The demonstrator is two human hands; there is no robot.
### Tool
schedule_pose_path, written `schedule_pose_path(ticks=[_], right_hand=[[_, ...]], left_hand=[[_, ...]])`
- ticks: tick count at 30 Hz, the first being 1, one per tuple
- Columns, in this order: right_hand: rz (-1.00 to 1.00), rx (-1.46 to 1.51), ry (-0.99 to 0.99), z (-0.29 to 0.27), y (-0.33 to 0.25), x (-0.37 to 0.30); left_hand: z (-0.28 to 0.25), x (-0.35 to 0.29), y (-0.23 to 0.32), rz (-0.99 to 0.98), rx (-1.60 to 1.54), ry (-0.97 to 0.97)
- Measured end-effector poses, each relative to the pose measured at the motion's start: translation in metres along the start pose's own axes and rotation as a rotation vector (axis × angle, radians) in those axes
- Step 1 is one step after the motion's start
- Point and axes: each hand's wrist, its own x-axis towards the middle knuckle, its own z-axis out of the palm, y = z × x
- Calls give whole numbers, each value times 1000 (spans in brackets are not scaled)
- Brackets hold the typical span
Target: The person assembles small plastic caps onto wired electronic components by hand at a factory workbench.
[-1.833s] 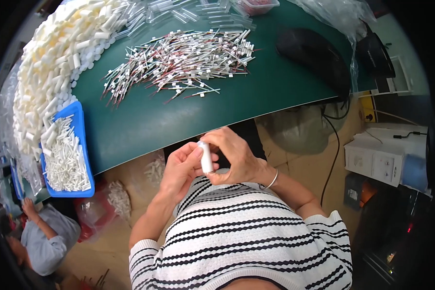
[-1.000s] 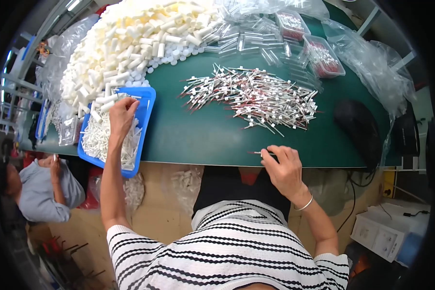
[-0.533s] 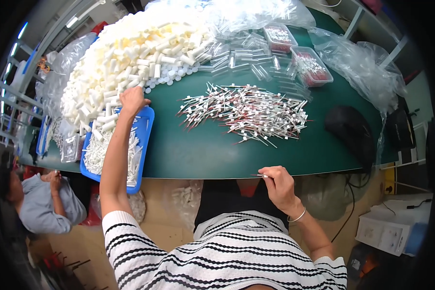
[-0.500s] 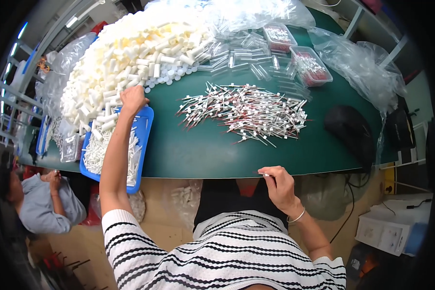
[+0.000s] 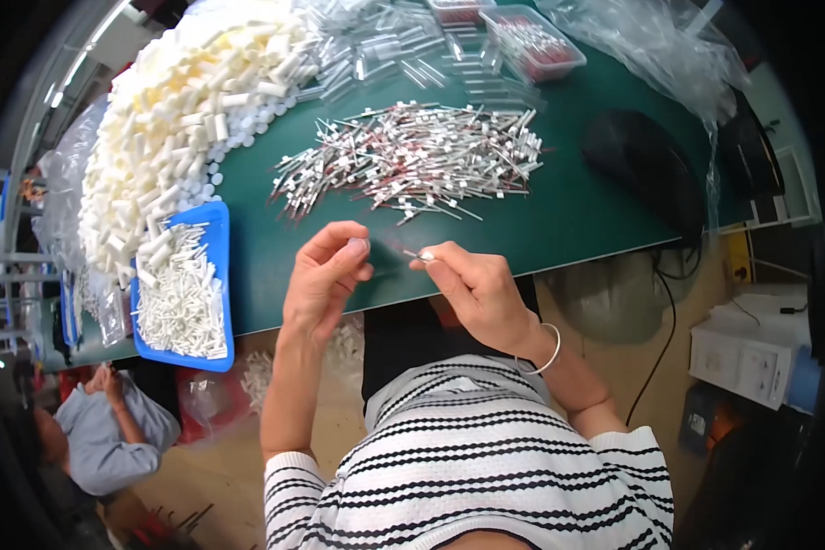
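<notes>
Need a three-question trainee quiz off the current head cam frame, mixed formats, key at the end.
1. Multiple choice. What does the person's right hand pinch?
a) a clear tube
b) a thin stick with a reddish end
c) a coil of black cord

2. True or false. The blue tray lies to the left of the heap of thin sticks.

3. Fill in the blank. A pale bracelet circles the person's ____ wrist.

Key: 1. b; 2. true; 3. right
</notes>
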Motion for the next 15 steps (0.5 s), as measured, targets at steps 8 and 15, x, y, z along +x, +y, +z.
schedule_pose_path(ticks=[8, 15], right_hand=[[-8, -138, 8, -4, 8, -14], [-93, -146, 33, -3, 6, -15]], left_hand=[[-9, -10, -39, -60, -277, -51], [-3, -16, -45, -112, -331, -59]])
